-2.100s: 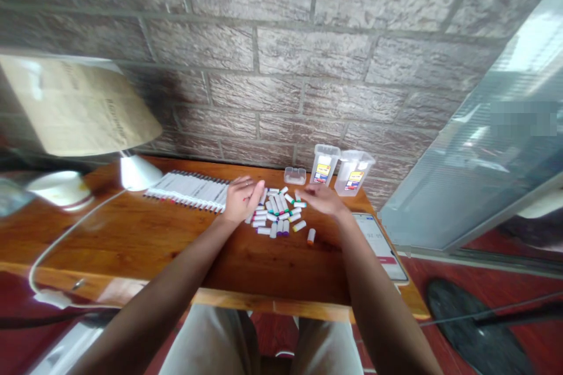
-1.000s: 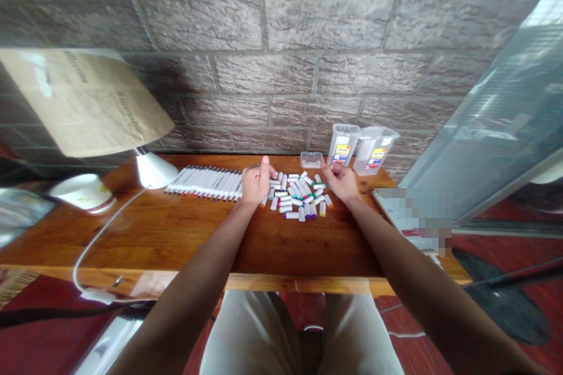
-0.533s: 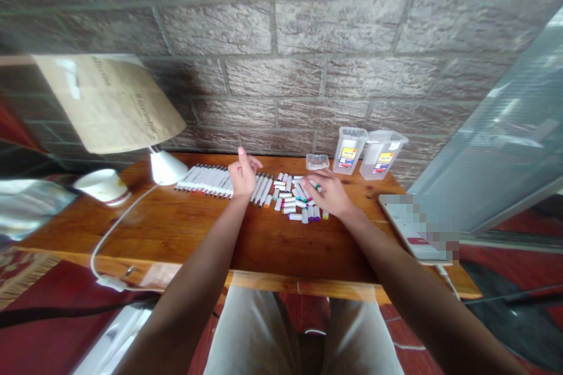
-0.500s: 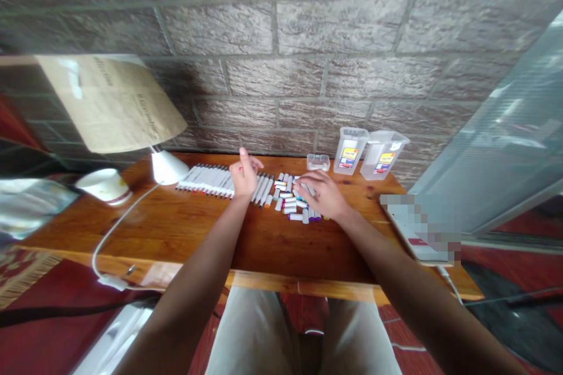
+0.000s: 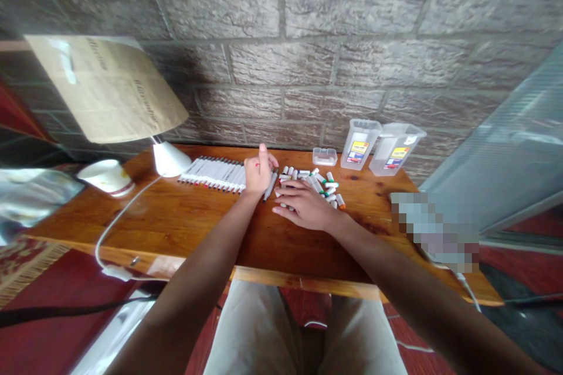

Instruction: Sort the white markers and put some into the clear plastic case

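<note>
A row of white markers (image 5: 215,173) lies side by side on the wooden table. My left hand (image 5: 257,176) stands on its edge at the row's right end, thumb pointing up and fingers reaching forward, partly hidden behind the palm. Just right of it a grey-white marker (image 5: 270,188) shows. My right hand (image 5: 303,204) lies palm down with fingers spread over a loose heap of short white marker caps (image 5: 329,185) with coloured ends. Some caps are hidden under this hand; others show behind and to the right of it.
A small clear box (image 5: 324,156) and two tall clear plastic containers (image 5: 359,145) stand by the brick wall. On the left are a lamp (image 5: 169,158), its cord and a paper cup (image 5: 108,179). A pixelated flat object (image 5: 428,228) lies at the right edge.
My left hand has moved right along the marker row, covering more of its right end. My right hand has come closer to the table's front edge, and the caps lie scattered further right.
</note>
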`<state>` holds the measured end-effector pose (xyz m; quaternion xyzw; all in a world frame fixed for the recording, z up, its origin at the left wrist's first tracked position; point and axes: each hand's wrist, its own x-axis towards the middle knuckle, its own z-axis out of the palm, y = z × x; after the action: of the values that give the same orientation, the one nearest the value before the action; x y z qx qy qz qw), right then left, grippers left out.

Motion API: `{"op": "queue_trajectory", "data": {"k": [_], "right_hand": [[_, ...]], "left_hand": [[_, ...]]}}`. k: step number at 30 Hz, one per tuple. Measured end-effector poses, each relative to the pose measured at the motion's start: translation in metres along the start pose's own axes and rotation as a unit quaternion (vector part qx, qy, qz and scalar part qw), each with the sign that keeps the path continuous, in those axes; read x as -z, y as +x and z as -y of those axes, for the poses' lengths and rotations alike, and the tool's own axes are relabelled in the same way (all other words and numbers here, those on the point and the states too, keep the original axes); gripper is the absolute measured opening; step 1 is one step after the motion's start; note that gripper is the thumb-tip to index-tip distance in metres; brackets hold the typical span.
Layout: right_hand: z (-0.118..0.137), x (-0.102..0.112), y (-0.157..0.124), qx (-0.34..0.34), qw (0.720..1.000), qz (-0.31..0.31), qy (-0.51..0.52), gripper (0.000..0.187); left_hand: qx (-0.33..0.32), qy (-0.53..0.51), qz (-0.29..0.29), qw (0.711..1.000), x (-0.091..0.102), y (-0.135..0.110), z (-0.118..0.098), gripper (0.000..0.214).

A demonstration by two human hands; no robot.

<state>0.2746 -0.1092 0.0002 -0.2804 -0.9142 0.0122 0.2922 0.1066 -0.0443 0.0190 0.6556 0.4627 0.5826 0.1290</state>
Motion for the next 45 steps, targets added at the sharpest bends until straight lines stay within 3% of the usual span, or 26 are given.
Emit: {"op": "queue_trajectory", "data": {"k": [4,7,9,12,16,19,24,30,33,41,45], "right_hand": [[-0.014,0.019,-0.004,-0.074,0.99,-0.077,0.089,0.038],[-0.037,0.035,-0.014,-0.264,0.95,-0.15,0.07,0.047],[-0.053,0.043,-0.022,-0.351,0.917,-0.183,0.056,0.04],[-0.071,0.049,-0.033,-0.447,0.876,-0.18,0.021,0.03],[-0.083,0.047,-0.038,-0.52,0.837,-0.171,0.005,0.026],[-0.087,0.043,-0.041,-0.534,0.826,-0.181,0.005,0.026],[-0.091,0.041,-0.043,-0.526,0.832,-0.176,0.016,0.027],[-0.089,0.04,-0.043,-0.475,0.875,-0.088,0.01,0.026],[-0.088,0.039,-0.043,-0.452,0.889,-0.072,0.004,0.024],[-0.089,0.037,-0.045,-0.44,0.891,-0.108,0.005,0.03],[-0.088,0.04,-0.044,-0.449,0.881,-0.148,-0.008,0.033]], "left_hand": [[-0.017,-0.001,0.021,1.0,-0.003,-0.004,-0.003,0.081],[-0.02,0.014,0.037,0.999,-0.004,-0.006,-0.004,0.082],[-0.021,0.019,0.04,0.999,-0.005,-0.007,-0.003,0.083],[-0.025,0.015,0.038,0.999,-0.006,-0.007,-0.003,0.082],[-0.038,0.014,0.045,0.998,-0.006,-0.008,-0.004,0.081],[-0.04,0.013,0.049,0.998,-0.007,-0.009,-0.006,0.08],[-0.034,-0.002,0.059,0.998,-0.009,-0.011,-0.007,0.078],[-0.03,0.008,0.07,0.997,-0.009,-0.011,-0.008,0.081],[-0.026,0.009,0.069,0.997,-0.009,-0.012,-0.01,0.081],[-0.021,0.022,0.081,0.996,-0.011,-0.011,-0.008,0.081],[-0.004,0.035,0.057,0.998,-0.007,-0.007,-0.005,0.081]]}}
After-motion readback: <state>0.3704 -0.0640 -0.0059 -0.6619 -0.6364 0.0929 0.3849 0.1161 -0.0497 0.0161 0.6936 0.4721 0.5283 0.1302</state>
